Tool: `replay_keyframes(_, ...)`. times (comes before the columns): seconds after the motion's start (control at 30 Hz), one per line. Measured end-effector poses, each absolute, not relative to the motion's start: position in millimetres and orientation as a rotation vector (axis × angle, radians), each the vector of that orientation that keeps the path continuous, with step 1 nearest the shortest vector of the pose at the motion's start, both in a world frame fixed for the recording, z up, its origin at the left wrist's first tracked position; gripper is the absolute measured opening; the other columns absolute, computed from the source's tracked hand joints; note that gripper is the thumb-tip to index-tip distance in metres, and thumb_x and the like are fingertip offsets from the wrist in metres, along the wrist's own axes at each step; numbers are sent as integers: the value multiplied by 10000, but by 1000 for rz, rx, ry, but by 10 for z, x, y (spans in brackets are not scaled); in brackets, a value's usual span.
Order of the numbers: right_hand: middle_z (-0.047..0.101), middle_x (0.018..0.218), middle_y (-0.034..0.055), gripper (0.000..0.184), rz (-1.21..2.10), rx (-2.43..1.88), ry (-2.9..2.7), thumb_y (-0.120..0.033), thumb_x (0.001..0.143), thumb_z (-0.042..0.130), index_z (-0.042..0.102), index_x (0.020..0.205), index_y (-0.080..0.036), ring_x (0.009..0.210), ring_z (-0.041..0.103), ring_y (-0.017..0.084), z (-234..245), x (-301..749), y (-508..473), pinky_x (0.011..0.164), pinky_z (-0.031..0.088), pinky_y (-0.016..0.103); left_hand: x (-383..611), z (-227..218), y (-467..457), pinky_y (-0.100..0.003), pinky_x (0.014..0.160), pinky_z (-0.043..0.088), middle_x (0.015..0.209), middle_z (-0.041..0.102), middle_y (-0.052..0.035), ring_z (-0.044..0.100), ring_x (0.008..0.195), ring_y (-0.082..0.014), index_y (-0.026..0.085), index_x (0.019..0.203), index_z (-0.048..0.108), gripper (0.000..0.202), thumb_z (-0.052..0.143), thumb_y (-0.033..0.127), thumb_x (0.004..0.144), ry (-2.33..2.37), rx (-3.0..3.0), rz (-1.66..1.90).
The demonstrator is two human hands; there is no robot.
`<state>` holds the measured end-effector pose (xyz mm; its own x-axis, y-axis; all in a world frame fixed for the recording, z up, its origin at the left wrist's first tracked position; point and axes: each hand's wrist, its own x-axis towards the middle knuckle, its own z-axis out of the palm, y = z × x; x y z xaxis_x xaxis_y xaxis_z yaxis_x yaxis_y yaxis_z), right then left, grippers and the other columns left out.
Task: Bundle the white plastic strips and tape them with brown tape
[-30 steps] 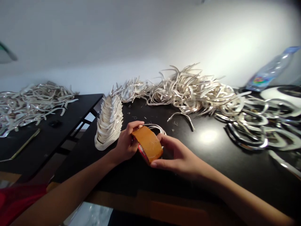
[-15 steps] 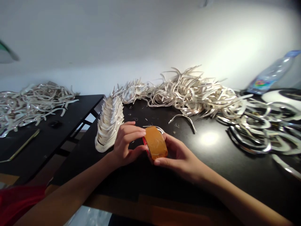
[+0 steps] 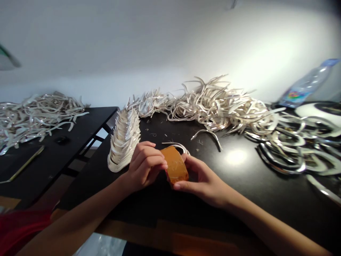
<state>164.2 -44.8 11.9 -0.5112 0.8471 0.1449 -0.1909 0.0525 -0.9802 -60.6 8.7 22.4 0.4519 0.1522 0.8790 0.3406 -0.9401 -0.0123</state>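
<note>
The left hand (image 3: 145, 165) and right hand (image 3: 204, 181) are both tightly gripping a smooth roll of amber packing tape (image 3: 176, 165), beside curled silvery strips (image 3: 124, 140).

2 bare forearms (image 3: 80, 217) reaching forward, left hand (image 3: 145, 165) with fingers (image 3: 151, 160) curled, right hand (image 3: 202, 181) cupped, thumb forward

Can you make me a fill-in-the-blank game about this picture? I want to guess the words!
1. The tape roll held by the left hand and right hand is ____.
2. The tabletop is ____.
3. The stack of curved white strips stands beside the ____ hand.
4. The plastic bottle is on the ____ side of the view.

Missing words: orange, black, left, right.
</note>
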Motion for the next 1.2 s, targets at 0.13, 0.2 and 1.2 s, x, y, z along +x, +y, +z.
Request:
replay_keyframes(0.13,651,1072,18,356,1562,-716,-1545,-307,851,849,657,1135,-211,992,589,181,123,1646,-453,914,488,295,-612,197,117,-449,915,582,868,654,-43,616,814,-184,182,1014,603,74,563,238,1041,-422,-2506,-1520)
replay_keyframes(0.2,651,1075,21,343,1552,-715,-1551,-306,851,848,651,1114,-206,991,589,182,122,1644,-452,918,487,296,-615,185,134,-460,904,582,873,636,-49,610,813,-189,182,1004,592,130,515,267,1066,-444,-2505,-1553)
replay_keyframes(1.2,683,885,44,172,435,-1143,-1810,-265,890,751,580,882,-247,789,601,224,-83,1649,-387,747,468,357,-486,183,81,-346,746,464,806,624,-16,559,744,-165,196,902,591,120,581,115,989,-679,-2777,-1369)
